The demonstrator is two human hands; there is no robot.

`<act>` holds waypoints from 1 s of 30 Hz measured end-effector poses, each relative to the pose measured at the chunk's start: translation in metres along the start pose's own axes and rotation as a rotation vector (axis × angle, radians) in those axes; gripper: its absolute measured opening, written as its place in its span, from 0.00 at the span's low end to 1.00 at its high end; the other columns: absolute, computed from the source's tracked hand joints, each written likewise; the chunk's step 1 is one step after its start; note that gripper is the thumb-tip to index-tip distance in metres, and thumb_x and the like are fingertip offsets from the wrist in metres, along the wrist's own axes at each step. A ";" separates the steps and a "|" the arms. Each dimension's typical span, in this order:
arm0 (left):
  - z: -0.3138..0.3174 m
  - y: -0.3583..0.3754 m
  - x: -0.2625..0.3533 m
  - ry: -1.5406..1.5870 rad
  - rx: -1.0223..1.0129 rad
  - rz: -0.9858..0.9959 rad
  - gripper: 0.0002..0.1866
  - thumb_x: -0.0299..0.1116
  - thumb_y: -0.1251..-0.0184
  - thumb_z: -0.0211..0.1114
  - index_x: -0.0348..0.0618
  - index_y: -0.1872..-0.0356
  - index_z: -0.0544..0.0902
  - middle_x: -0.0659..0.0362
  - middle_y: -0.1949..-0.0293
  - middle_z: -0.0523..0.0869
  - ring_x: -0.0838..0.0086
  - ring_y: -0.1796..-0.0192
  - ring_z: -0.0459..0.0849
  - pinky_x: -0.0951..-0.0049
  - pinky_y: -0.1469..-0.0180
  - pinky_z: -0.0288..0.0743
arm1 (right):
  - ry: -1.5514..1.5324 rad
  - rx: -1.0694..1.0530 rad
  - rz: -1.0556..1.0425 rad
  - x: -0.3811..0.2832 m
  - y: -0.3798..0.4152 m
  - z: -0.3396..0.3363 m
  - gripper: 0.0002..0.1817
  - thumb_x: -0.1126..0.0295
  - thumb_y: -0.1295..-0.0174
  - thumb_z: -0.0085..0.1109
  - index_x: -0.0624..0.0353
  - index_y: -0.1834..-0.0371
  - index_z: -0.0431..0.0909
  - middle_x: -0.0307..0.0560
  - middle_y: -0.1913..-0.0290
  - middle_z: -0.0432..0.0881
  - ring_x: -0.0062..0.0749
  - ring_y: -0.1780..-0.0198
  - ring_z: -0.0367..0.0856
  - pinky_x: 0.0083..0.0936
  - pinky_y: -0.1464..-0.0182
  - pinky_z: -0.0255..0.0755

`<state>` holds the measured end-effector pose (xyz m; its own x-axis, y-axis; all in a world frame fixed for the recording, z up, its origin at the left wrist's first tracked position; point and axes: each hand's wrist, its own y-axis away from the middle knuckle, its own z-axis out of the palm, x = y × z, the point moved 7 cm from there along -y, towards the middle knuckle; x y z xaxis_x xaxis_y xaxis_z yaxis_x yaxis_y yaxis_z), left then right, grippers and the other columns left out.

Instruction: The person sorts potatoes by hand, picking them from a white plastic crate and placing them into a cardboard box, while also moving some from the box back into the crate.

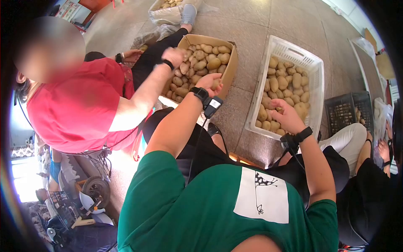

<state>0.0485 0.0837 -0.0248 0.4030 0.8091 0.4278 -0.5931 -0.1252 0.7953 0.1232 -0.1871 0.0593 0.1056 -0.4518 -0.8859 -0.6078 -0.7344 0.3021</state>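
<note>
My left hand (208,84) is at the lower right side of a cardboard box (230,75) full of potatoes (200,65), its fingers closed round a potato (215,84). My right hand (287,116) reaches over the near left part of a white plastic crate (318,92), which holds many potatoes (287,84). Its thumb and fingers are apart, just above the potatoes there. Whether its fingertips touch one is hard to tell.
A co-worker in red sits at the left, one hand (174,55) over the cardboard box. A black crate (339,111) stands right of the white one, near another person's pale trouser leg (346,136). Another potato container (167,13) is at the top.
</note>
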 end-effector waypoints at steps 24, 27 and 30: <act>-0.097 -0.056 -0.005 -0.017 0.326 -0.002 0.19 0.37 0.39 0.57 0.42 0.51 0.63 0.45 0.57 0.66 0.59 0.68 0.71 0.66 0.75 0.74 | 0.287 0.032 0.020 0.024 0.005 -0.008 0.23 0.63 0.50 0.57 0.63 0.52 0.68 0.55 0.58 0.76 0.41 0.55 0.74 0.28 0.52 0.67; -0.100 -0.058 -0.009 0.054 0.376 -0.056 0.27 0.38 0.38 0.55 0.43 0.44 0.53 0.41 0.58 0.63 0.57 0.68 0.70 0.64 0.71 0.74 | 0.296 0.048 0.003 0.029 0.004 -0.008 0.23 0.64 0.50 0.57 0.64 0.52 0.68 0.55 0.58 0.75 0.42 0.56 0.74 0.29 0.54 0.68; -0.084 -0.034 -0.007 0.043 0.420 -0.015 0.25 0.31 0.38 0.53 0.37 0.45 0.53 0.40 0.58 0.63 0.55 0.68 0.72 0.60 0.71 0.74 | 0.343 -0.007 0.034 0.031 0.003 -0.005 0.25 0.63 0.49 0.57 0.64 0.50 0.66 0.56 0.56 0.74 0.43 0.55 0.74 0.29 0.53 0.68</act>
<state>0.0071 0.1305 -0.0908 0.3750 0.8346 0.4035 -0.2478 -0.3292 0.9112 0.1285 -0.2059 0.0345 0.3445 -0.6195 -0.7054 -0.6100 -0.7188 0.3334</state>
